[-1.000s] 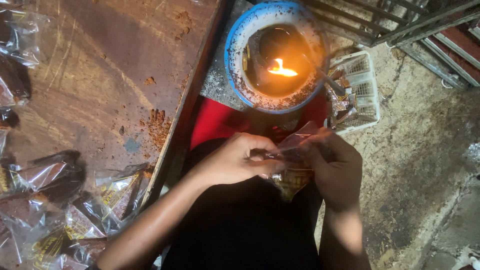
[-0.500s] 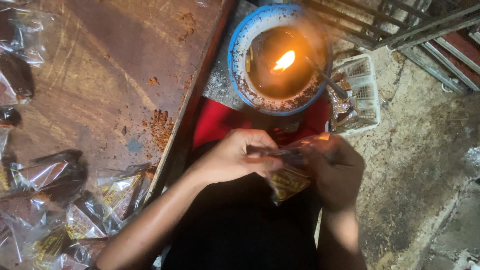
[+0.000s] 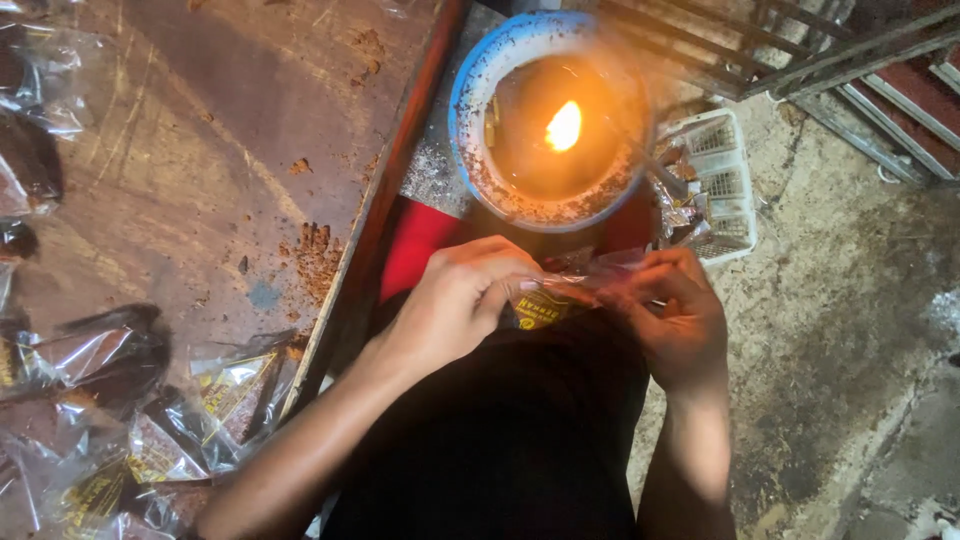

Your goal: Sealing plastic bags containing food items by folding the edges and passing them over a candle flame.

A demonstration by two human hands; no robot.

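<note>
Both hands meet over my lap on a small clear plastic packet (image 3: 560,295) with a yellow label. My left hand (image 3: 462,300) pinches the packet's left end between thumb and fingers. My right hand (image 3: 672,315) grips its right end. Just beyond the hands stands a round blue-rimmed bowl (image 3: 470,90) with a small burning flame (image 3: 564,126) in its middle. The packet's top edge lies a little below the bowl's near rim. What the packet contains is hidden by my fingers.
A worn wooden table (image 3: 200,150) with crumbs fills the left. Several filled clear packets (image 3: 130,400) lie on its near-left part. A white plastic basket (image 3: 720,185) with packets sits right of the bowl on a concrete floor (image 3: 850,330). Metal bars (image 3: 800,50) cross the top right.
The view has shifted slightly and the flame now leans upright more toward the right of the bowl. Both hands stay on the packet, kneading its top edge just below the bowl.
</note>
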